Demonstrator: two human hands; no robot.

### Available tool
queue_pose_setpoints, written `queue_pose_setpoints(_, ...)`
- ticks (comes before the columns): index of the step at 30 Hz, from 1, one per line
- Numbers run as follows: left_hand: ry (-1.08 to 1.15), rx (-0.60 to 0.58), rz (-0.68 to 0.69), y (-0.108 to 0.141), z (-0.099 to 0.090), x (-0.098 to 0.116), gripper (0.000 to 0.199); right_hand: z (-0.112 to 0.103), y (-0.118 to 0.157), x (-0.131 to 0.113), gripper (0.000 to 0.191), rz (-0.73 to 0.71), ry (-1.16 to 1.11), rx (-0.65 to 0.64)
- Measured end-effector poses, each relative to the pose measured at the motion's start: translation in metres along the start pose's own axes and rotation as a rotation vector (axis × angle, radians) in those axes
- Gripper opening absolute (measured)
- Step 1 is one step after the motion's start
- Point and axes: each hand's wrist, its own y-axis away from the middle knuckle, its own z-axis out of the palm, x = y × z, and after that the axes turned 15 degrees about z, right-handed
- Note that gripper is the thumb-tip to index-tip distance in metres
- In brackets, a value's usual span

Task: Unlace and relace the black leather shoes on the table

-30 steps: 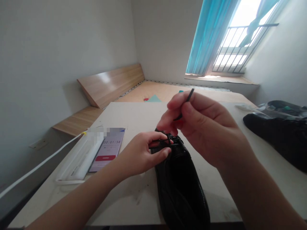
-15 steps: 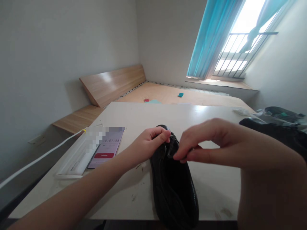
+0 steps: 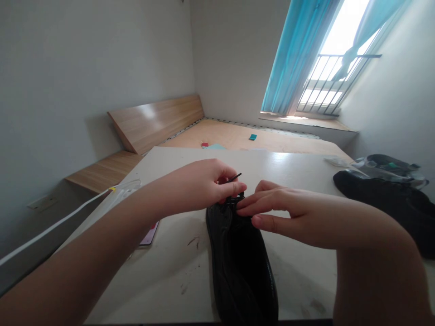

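The room is presenting as a home bedroom. A wooden headboard (image 3: 156, 124) is running along the left wall (image 3: 84, 54) and bordering a bed (image 3: 288, 141). A blue curtain (image 3: 285, 59) is hanging beside a barred window (image 3: 343, 34). A wooden ledge (image 3: 105, 170) is adjoining the headboard, and a tabletop (image 3: 183, 276) is standing before the bed.

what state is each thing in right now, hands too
left hand, closed on the lace
right hand, at the near shoe, grip unclear
lace, pinched, one end sticking out
near shoe, upright
far shoe, upright
phone, flat, mostly hidden
left curtain, hanging down
right curtain, gathered partway down
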Motion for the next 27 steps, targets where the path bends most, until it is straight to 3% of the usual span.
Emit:
queue_pose_setpoints(3,0.025,-0.036,-0.008,0.0,-0.003,-0.002,0.039,0.003,-0.006,0.0,0.033,0.056,0.013,-0.083)
queue_pose_setpoints(8,-0.034,-0.135,-0.022,0.002,-0.005,0.001,0.036,0.02,-0.028,-0.004,0.019,0.325,0.105,0.061)
queue_pose_setpoints(11,-0.093,-0.151,-0.043,0.004,-0.003,0.004,0.037,0.028,-0.036,-0.005,0.014,0.314,0.085,0.167)
queue_pose_setpoints(14,-0.138,-0.143,-0.048,0.005,-0.002,0.005,0.037,0.031,-0.039,-0.002,0.016,0.28,0.027,0.098)
queue_pose_setpoints(18,-0.207,-0.131,-0.057,0.005,-0.004,0.003,0.034,0.027,-0.04,0.009,0.017,0.212,-0.155,-0.052)
queue_pose_setpoints(22,-0.208,-0.126,-0.068,0.005,-0.005,0.002,0.034,0.019,-0.039,0.022,0.021,0.14,-0.492,-0.237)
queue_pose_setpoints(27,-0.223,-0.083,-0.049,0.004,-0.002,0.005,0.027,0.021,-0.043,0.027,0.031,0.209,-0.762,-0.144)
